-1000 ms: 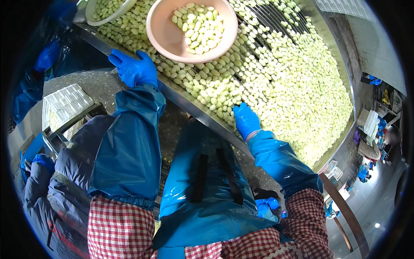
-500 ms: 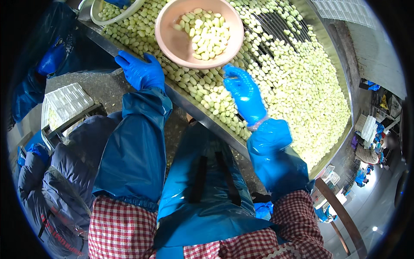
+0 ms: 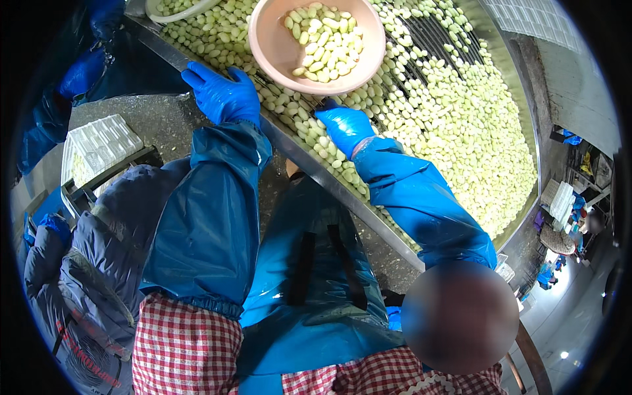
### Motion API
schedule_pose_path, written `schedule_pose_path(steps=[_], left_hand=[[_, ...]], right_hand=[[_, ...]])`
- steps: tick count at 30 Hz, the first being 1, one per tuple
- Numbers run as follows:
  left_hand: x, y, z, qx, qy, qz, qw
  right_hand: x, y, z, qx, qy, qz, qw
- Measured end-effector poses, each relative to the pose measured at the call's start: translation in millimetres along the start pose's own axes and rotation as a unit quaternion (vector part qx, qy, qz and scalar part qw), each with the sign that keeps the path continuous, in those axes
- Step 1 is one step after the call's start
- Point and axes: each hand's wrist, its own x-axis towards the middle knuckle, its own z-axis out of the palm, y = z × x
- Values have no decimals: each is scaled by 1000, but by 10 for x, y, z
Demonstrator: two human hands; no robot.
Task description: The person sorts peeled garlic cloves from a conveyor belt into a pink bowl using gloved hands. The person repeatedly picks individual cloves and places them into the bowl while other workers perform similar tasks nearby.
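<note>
My left hand, in a blue glove, is above the tray's near metal rim, its fingers apart and nothing seen in them. My right hand, gloved in blue too, is low over the pale green oval, grape-like pieces, just below the pink basin. Its fingers are curled together toward the pieces; their tips are partly hidden, and what they hold cannot be made out. The pink basin rests on the tray and contains a heap of the same pieces. Dark parallel bars show where the pieces thin out.
The tray's metal rim runs diagonally before me. Another white bowl of pieces is at the far left. A co-worker's blue-gloved hand is beyond the rim at left. White crates stand lower, beside a dark padded garment.
My right hand has moved left and closer to the basin, down at the pieces. My left hand stays over the rim. The view has shifted slightly.
</note>
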Motion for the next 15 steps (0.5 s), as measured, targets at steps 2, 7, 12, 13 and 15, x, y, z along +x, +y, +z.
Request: schedule_pose_path(steps=[2,7,12,13,15], left_hand=[[3,1,-3,-1,-1,0,1000],[-2,-22,-6,13,22,10,1000],[6,26,-22,-4,2,8,1000],[9,49,-6,-3,1,8,1000],[9,-1,-11,9,2,6,1000]], right_hand=[[22,-39,-62,-13,-26,4,1000],[-193,-102,-342,79,13,29,996],[-357,-133,70,-3,-45,-38,998],[-390,-88,124,-9,-44,-47,998],[-317,-232,81,-44,-88,-48,994]])
